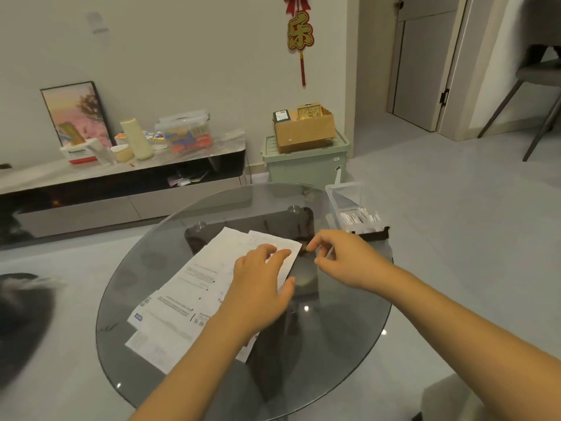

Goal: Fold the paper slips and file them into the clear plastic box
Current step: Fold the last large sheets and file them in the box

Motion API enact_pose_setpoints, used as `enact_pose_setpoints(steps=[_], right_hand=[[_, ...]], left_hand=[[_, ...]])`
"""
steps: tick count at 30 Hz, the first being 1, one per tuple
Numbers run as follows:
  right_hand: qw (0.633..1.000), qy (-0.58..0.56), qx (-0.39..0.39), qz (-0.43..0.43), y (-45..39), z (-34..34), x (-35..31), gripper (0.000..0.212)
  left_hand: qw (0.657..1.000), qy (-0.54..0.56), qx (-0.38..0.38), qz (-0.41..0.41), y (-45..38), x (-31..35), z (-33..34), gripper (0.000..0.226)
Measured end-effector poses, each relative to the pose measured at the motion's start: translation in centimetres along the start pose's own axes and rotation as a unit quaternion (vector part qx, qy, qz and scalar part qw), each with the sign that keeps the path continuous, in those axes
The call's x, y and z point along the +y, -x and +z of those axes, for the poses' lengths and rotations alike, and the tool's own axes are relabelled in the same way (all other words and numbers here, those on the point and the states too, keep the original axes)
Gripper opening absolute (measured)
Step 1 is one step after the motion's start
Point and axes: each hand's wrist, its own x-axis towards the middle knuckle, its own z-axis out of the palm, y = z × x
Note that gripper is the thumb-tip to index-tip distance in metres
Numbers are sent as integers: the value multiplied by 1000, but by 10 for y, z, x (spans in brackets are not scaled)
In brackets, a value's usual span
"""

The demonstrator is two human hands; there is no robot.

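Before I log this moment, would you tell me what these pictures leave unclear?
Head view only:
- Printed white paper slips: text too small.
- Top slip's middle: hidden under left hand.
- Right hand: fingertip contact with slip corner unclear.
- Clear plastic box: contents blurred.

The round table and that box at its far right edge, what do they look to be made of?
The round table looks like smoky tinted glass, glossy: its dark base and the floor show through, and lamp glints sit on it. The box looks like clear, slightly frosted plastic: the folded slips inside show through its walls.
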Motion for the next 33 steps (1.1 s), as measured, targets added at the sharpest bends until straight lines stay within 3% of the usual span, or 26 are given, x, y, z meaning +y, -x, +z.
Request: enact_pose_setpoints(steps=[10,16,20,25,29,33], right_hand=[[989,103,-104,-21,5,40,1,28],[976,159,-126,-76,5,67,3,43],[984,130,-90,-81,3,73,0,49],[989,99,-62,-87,0,79,-4,40],[987,79,-98,-95,4,80,-4,39],[990,6,-119,-80,10,79,-4,10]], left_hand=[[970,-86,-139,-179,50,-51,27,75],[990,-95,-31,-101,57,-53,24,47],[994,-70,21,-84,57,-49,19,25],[995,-65,57,-57,57,-46,18,31],[996,-58,68,-11,62,-39,17,33],[996,-1,85,16,66,-34,21,37]])
